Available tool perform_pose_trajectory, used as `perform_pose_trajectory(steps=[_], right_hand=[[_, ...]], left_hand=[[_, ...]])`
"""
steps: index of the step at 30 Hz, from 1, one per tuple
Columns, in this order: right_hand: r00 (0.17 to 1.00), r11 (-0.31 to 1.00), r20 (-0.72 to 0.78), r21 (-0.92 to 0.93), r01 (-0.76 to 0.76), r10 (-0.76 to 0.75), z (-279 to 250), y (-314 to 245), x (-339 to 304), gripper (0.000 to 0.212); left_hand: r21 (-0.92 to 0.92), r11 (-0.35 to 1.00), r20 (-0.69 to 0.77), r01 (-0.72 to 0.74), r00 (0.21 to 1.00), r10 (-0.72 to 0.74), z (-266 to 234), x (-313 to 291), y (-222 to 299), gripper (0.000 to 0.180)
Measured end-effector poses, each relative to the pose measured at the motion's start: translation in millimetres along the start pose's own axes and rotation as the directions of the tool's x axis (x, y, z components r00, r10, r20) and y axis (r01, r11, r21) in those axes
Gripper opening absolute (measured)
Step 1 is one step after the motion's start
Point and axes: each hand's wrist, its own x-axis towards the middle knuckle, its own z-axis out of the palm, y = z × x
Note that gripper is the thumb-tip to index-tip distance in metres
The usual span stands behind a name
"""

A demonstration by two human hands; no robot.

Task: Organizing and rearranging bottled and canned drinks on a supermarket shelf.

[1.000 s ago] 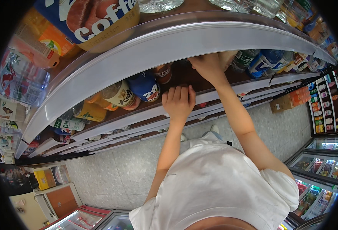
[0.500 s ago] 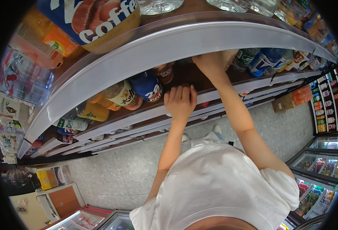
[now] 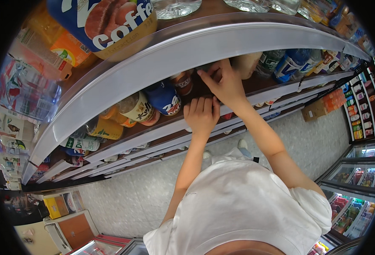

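Note:
My left hand (image 3: 201, 114) rests on the front edge of the shelf (image 3: 262, 86), fingers side by side and lying over it, holding nothing I can see. Above it, my right hand (image 3: 226, 85) reaches under the upper shelf's grey front strip (image 3: 255, 40). Its thumb and forefinger are apart, with no held thing showing; the other fingertips are partly hidden. Left of it stand a brown-labelled bottle (image 3: 183, 83) and a dark blue bottle (image 3: 163, 100). A pale beige container (image 3: 248, 66) stands just right of the right hand, beside a green-labelled bottle (image 3: 270, 63).
A large coffee bottle (image 3: 107, 27) and clear bottles (image 3: 177, 8) stand on the upper shelf. Further left are a cream-labelled bottle (image 3: 135, 108) and orange drinks (image 3: 107, 127). Behind lie the grey floor (image 3: 124, 199), a cardboard box (image 3: 314, 111) and glass-door coolers (image 3: 349, 208).
My right hand has drawn back and left from the shelf's depth, so its thumb and forefinger now show. My left hand has stayed nearly in place on the edge.

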Motion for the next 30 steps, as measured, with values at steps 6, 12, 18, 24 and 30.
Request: perform_pose_trajectory(steps=[6, 12, 18, 24, 30], right_hand=[[0.975, 0.994, 0.198, -0.019, 0.107, -0.102, 10.8, -6.1, -7.7, 0.079], [0.968, 0.986, 0.207, -0.062, 0.155, -0.139, 25.8, -0.8, -6.7, 0.077], [0.945, 0.990, 0.306, -0.049, 0.132, -0.111, 30.2, -1.0, 12.3, 0.068], [0.968, 0.989, 0.238, -0.098, 0.109, -0.083, 19.2, -5.3, 1.6, 0.063], [0.994, 0.980, 0.104, -0.194, 0.044, -0.024, -14.2, 7.4, -6.2, 0.064]], left_hand=[[-0.074, 0.997, -0.009, -0.005, 1.000, 0.004, 2.1, -5.9, -5.8, 0.012], [-0.085, 0.994, -0.105, -0.061, 0.993, 0.052, 3.7, -5.6, -6.9, 0.020], [-0.075, 0.997, -0.009, -0.010, 1.000, 0.009, 1.8, -5.0, -3.3, 0.016], [-0.087, 0.995, -0.053, -0.043, 0.998, 0.038, 1.9, -3.9, -3.9, 0.012], [-0.038, 0.999, -0.003, -0.014, 1.000, 0.014, 0.3, -3.4, -3.1, 0.011]])
